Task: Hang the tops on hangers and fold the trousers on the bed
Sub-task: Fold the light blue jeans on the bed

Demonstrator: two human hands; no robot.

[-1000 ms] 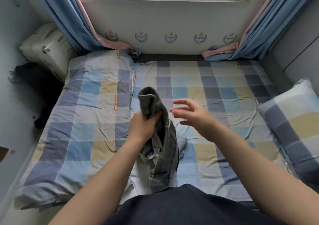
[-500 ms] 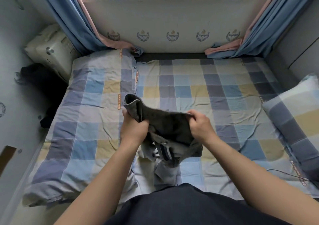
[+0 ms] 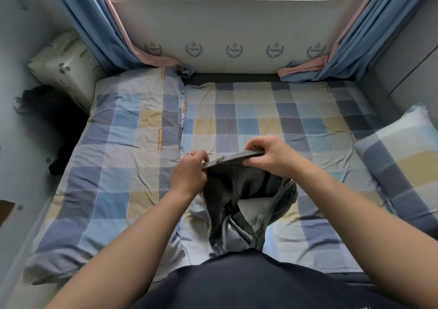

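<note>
A pair of dark grey trousers (image 3: 239, 190) hangs over the middle of the bed (image 3: 272, 124), held up by the waistband. My left hand (image 3: 189, 173) pinches the left end of the waistband and my right hand (image 3: 270, 156) pinches the right end, stretching it flat between them. The legs droop in a crumpled bundle down to the checked sheet near my body. No tops or hangers are in view.
A folded checked quilt (image 3: 123, 147) covers the bed's left half. A checked pillow (image 3: 403, 164) lies at the right edge. A white suitcase (image 3: 64, 69) and dark clothing (image 3: 52, 109) sit left of the bed. Blue curtains (image 3: 99, 24) hang at both sides of the window.
My right hand has reached in and taken the waistband's other end. Both hands have spread apart and pulled the waistband out straight, and the trousers now hang open below it.
</note>
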